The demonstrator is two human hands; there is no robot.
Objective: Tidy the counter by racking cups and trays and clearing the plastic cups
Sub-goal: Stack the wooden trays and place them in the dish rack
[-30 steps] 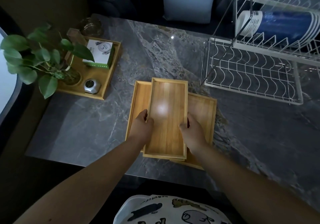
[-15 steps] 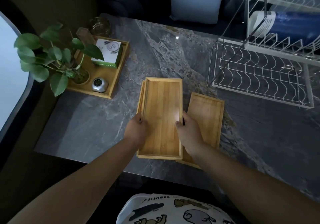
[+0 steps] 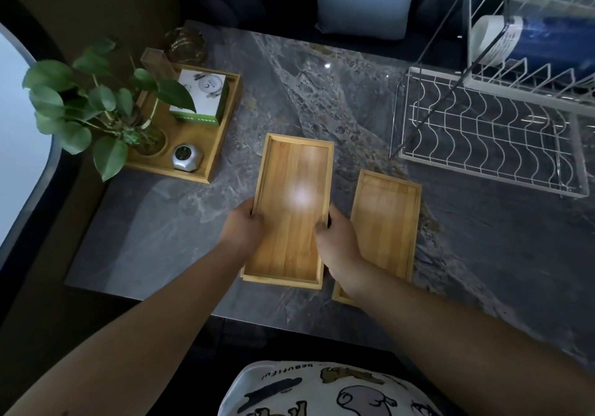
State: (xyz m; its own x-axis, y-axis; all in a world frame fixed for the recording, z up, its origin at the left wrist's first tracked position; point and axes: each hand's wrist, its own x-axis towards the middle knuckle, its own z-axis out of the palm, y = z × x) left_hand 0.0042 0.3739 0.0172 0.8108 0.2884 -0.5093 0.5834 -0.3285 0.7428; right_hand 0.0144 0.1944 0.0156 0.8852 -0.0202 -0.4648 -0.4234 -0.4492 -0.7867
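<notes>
Left hand (image 3: 243,229), right hand (image 3: 335,238) grip stacked trays (image 3: 291,206); spare tray (image 3: 384,222) beside; rack (image 3: 489,135) beyond.

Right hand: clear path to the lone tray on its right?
Probably yes. The right hand grips the stacked trays, and the single tray lies right beside it on the counter, nothing between them. It must release its grip first.

The top tray (image 3: 291,209) (gripped by both hands) has slid left, squaring up over the tray beneath (image 3: 248,276).
</notes>
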